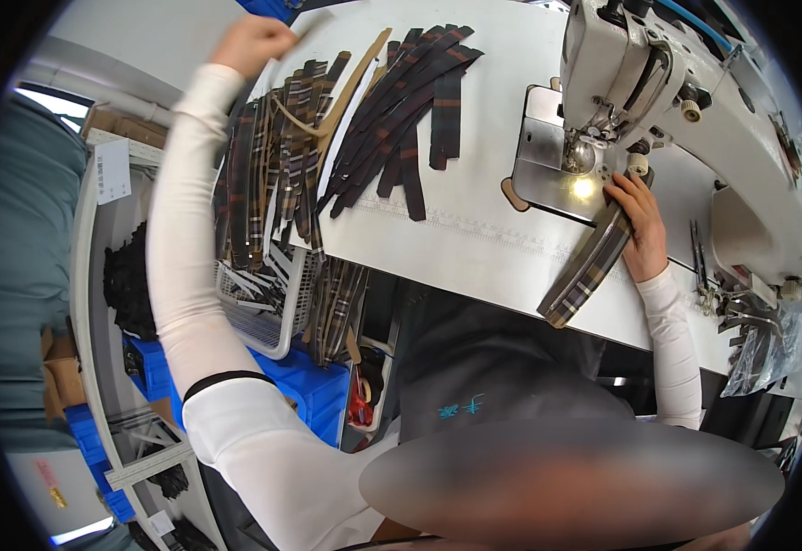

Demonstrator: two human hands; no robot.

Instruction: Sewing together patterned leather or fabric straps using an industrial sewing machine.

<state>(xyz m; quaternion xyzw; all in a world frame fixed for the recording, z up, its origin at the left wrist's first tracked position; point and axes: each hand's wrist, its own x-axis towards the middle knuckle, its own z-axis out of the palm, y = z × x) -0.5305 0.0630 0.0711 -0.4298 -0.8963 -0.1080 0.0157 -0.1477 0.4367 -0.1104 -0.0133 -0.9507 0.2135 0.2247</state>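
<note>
My right hand [641, 220] rests on a plaid fabric strip [587, 269] that lies on the white table and runs up to the needle of the white sewing machine [639, 69]. The strip's far end sits by the lit needle plate [557, 161]. My left hand [254, 41] is raised at the far left of the table, fingers closed on the end of a thin tan strip [350, 87]. Beneath it lie piles of plaid strips [277, 156] and dark striped strips [405, 110].
A white wire basket [268, 303] with more strips hangs off the table's left edge. Below it are blue bins [314, 386] and red scissors [361, 404]. Metal tools [699, 253] and a plastic bag [768, 354] lie at the right.
</note>
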